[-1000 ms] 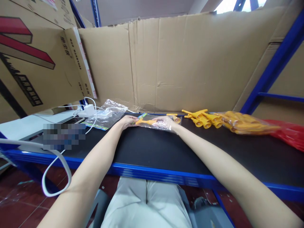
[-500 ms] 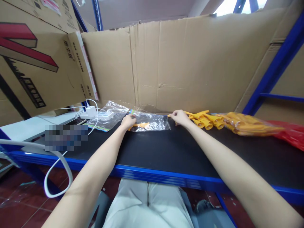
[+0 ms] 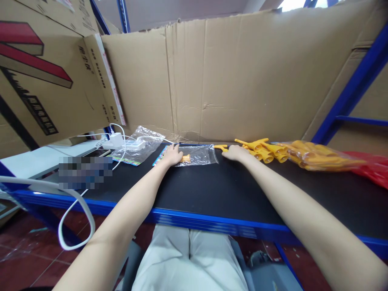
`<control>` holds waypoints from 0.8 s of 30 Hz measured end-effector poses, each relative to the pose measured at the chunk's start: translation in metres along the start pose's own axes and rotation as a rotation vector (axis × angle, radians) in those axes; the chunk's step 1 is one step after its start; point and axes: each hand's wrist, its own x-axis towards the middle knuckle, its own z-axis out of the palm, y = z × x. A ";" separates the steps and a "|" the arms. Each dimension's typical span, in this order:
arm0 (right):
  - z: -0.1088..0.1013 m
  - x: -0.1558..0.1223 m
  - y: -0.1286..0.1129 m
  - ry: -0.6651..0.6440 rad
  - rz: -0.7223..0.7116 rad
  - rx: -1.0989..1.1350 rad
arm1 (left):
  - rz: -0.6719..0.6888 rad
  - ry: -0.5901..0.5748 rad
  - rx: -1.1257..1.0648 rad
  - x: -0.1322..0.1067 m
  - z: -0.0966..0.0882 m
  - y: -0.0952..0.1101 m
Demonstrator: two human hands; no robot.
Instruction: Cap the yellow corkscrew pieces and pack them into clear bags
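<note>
My left hand [image 3: 173, 155] lies with fingers stretched out on a clear plastic bag [image 3: 204, 155] that has a colourful printed header. Inside the bag, beside my fingertips, is a yellow plastic piece [image 3: 186, 159], its other end hidden under the hand. My right hand [image 3: 237, 153] is closed around a yellow forked plastic piece [image 3: 221, 147], whose prongs stick out to the left near the bag's open end. Just right of that hand lies a loose pile of yellow plastic pieces with flared, hollow ends [image 3: 266, 153].
A clear bag full of yellow pieces [image 3: 318, 157] and a red bag [image 3: 371, 165] lie to the right. Another clear bag [image 3: 148, 141], a white power strip [image 3: 136, 144] and cables are at the left. A cardboard wall [image 3: 257, 81] stands behind the black shelf top [image 3: 209, 190].
My left hand has moved right and flattened over the bag, covering more of the yellow piece inside. My right hand has moved slightly right; the forked yellow piece now shows in it.
</note>
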 end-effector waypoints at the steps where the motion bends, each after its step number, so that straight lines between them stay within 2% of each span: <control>1: -0.005 -0.001 0.001 -0.057 -0.002 0.017 | 0.003 -0.036 -0.005 0.002 0.003 -0.002; 3: -0.019 -0.004 0.004 -0.148 -0.002 0.078 | 0.013 -0.084 -0.004 0.005 0.007 -0.004; 5: -0.032 -0.008 0.010 -0.146 0.008 0.175 | 0.024 -0.115 0.001 0.006 0.007 -0.004; 8: -0.047 -0.018 0.023 -0.004 -0.002 0.398 | 0.027 -0.150 0.010 0.004 0.005 -0.001; 10: -0.050 -0.023 0.029 0.097 -0.016 0.584 | 0.028 -0.168 0.014 0.003 0.003 0.000; 13: -0.045 -0.029 0.034 0.165 -0.042 0.806 | 0.044 -0.174 0.012 0.001 0.001 0.001; 16: -0.036 -0.030 0.033 0.130 -0.111 0.893 | 0.057 -0.162 0.008 0.001 0.000 0.002; 21: -0.021 -0.032 0.024 0.038 -0.207 0.801 | 0.061 -0.179 0.014 0.002 0.001 0.002; 24: -0.014 -0.033 0.018 0.031 -0.236 0.744 | 0.082 -0.182 0.015 0.003 0.002 0.002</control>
